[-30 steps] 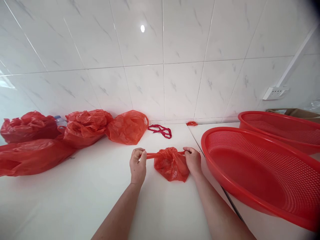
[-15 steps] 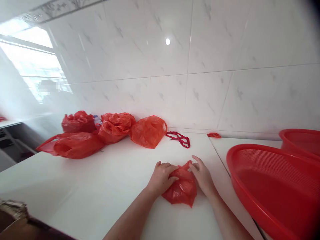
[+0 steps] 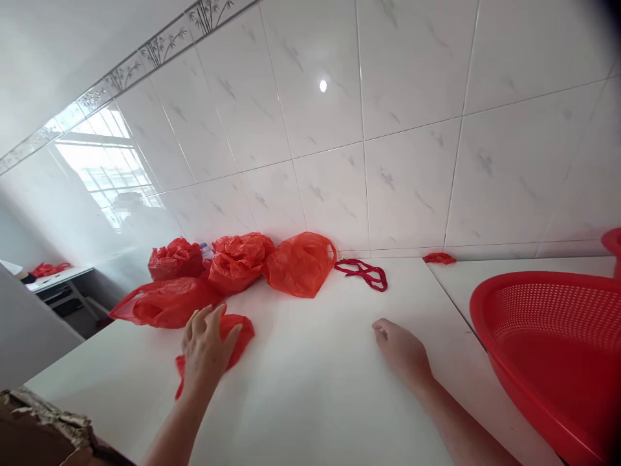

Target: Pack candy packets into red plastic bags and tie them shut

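My left hand (image 3: 209, 346) lies over a small crumpled red plastic bag (image 3: 245, 332) at the left of the white table. Its fingers are spread and slightly bent on top of the bag, with the thumb held apart; part of the bag is hidden under the palm. My right hand (image 3: 403, 353) hovers over or rests on the right part of the table, fingers curled in, with nothing visible in it. Beyond the left hand lies a larger red bag (image 3: 167, 302). Dark red straps (image 3: 363, 272) lie near the wall, behind the right hand.
More filled red bags (image 3: 242, 255) stand along the tiled wall, a bottle (image 3: 206, 251) among them. An orange-red bag (image 3: 301, 264) lies beside them. On the right is a large red perforated basket (image 3: 548, 323). A torn cardboard box (image 3: 43, 427) juts in at lower left.
My left hand has moved left together with the small red bag, away from my right hand. The right hand has let go of the bag and curled its fingers. The view has shifted.
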A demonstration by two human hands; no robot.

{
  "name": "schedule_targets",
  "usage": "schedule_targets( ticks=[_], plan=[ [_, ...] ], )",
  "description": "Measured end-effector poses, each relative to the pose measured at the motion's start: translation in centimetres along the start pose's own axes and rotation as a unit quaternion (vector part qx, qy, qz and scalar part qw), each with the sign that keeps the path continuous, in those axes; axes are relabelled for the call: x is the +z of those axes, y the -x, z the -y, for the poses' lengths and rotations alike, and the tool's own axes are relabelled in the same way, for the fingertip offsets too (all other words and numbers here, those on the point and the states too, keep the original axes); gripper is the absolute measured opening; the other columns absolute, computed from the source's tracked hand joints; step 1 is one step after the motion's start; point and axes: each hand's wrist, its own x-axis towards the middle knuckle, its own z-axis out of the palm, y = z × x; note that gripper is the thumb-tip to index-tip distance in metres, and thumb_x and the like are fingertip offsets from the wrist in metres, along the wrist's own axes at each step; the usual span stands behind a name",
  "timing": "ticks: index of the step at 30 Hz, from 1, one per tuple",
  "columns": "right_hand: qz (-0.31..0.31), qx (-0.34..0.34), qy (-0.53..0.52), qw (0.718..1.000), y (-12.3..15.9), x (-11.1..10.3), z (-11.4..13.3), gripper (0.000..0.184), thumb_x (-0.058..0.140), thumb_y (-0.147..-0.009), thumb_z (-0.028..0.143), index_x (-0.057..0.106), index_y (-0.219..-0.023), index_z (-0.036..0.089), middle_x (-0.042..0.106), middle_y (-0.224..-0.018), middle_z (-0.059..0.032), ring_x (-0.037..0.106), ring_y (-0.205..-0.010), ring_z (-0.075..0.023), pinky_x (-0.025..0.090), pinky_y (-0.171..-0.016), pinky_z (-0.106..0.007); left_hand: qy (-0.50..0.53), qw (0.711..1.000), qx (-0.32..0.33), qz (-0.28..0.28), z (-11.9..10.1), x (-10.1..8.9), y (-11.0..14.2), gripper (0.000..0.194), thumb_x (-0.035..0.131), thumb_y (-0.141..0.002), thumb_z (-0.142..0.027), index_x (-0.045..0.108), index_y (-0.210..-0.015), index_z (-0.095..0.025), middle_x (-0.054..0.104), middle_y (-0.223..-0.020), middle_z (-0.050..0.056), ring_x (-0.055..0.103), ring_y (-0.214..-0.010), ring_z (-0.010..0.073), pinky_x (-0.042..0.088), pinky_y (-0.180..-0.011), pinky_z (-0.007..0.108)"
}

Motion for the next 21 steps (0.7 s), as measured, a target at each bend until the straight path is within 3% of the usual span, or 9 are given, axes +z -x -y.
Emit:
schedule_targets(
  ticks=[2, 5, 9, 13, 16, 19, 21],
  plan=[
    [-0.001, -0.029, 0.043, 0.999, -0.2, 0.2, 0.2, 0.015, 0.041, -0.078, 0.025, 0.055, -0.073, 0.026, 0.057, -0.061, 0.0009, 0.045, -0.048, -0.0134, 0.024, -0.045, -0.026, 0.005, 0.998, 0.068, -0.014, -1.9, 1.0, -0.5, 0.044, 0.054, -0.08, -0.04, 0.052, -0.121, -0.023, 0.041, -0.135, 0.012, 0.028, -0.132, 0.0333, 0.026, -0.106, 0.053],
    [0.008, -0.04, 0.063, 0.997, -0.4, 0.3, 0.1, 0.014, 0.039, -0.079, 0.025, 0.05, -0.069, 0.025, 0.052, -0.056, 0.002, 0.042, -0.047, -0.0133, 0.022, -0.044, -0.026, 0.075, 0.981, 0.178, 0.029, -6.0, 3.6, -1.3, 0.038, 0.056, -0.08, -0.034, 0.055, -0.116, -0.024, 0.042, -0.135, 0.012, 0.033, -0.129, 0.0321, 0.031, -0.104, 0.05],
    [0.019, -0.041, 0.062, 0.997, -0.6, 0.3, -0.2, 0.012, 0.04, -0.079, 0.026, 0.048, -0.07, 0.025, 0.05, -0.055, 0.0021, 0.04, -0.047, -0.013, 0.022, -0.044, -0.025, 0.164, 0.954, 0.221, 0.117, -12.0, 8.4, -2.5, 0.038, 0.058, -0.079, -0.03, 0.056, -0.116, -0.024, 0.04, -0.138, 0.011, 0.031, -0.131, 0.0327, 0.033, -0.102, 0.052],
    [0.014, -0.05, 0.075, 0.996, -0.6, 0.2, -0.4, 0.014, 0.039, -0.08, 0.026, 0.045, -0.068, 0.024, 0.046, -0.053, 0.0026, 0.036, -0.046, -0.0117, 0.02, -0.043, -0.025, 0.214, 0.947, 0.153, 0.183, -16.4, 13.3, -3.7, 0.041, 0.059, -0.078, -0.039, 0.057, -0.117, -0.027, 0.029, -0.148, 0.009, 0.016, -0.137, 0.0363, 0.027, -0.101, 0.059],
    [0.0, -0.057, 0.078, 0.995, -0.5, 0.2, -0.3, 0.015, 0.037, -0.081, 0.022, 0.045, -0.068, 0.023, 0.044, -0.053, 0.0036, 0.036, -0.046, -0.0109, 0.018, -0.043, -0.024, 0.217, 0.949, 0.057, 0.22, -17.9, 16.1, -4.6, 0.042, 0.06, -0.076, -0.046, 0.061, -0.112, -0.026, 0.027, -0.15, 0.009, 0.011, -0.139, 0.0375, 0.02, -0.102, 0.063],
    [-0.013, -0.063, 0.094, 0.993, -0.6, 0.4, -0.4, 0.016, 0.036, -0.081, 0.02, 0.045, -0.068, 0.023, 0.041, -0.051, 0.0048, 0.034, -0.045, -0.0103, 0.017, -0.042, -0.023, 0.224, 0.948, -0.001, 0.226, -18.0, 17.3, -5.0, 0.037, 0.058, -0.077, -0.043, 0.064, -0.104, -0.019, 0.041, -0.141, 0.016, 0.021, -0.135, 0.042, 0.02, -0.1, 0.066],
    [-0.019, -0.074, 0.11, 0.991, -0.9, 0.5, -0.5, 0.018, 0.036, -0.082, 0.019, 0.048, -0.068, 0.023, 0.041, -0.051, 0.0051, 0.034, -0.044, -0.0101, 0.018, -0.042, -0.023, 0.241, 0.948, -0.008, 0.207, -17.5, 17.0, -4.7, 0.036, 0.051, -0.083, -0.037, 0.06, -0.112, -0.018, 0.047, -0.136, 0.015, 0.028, -0.133, 0.0371, 0.024, -0.102, 0.061]
  ],
)
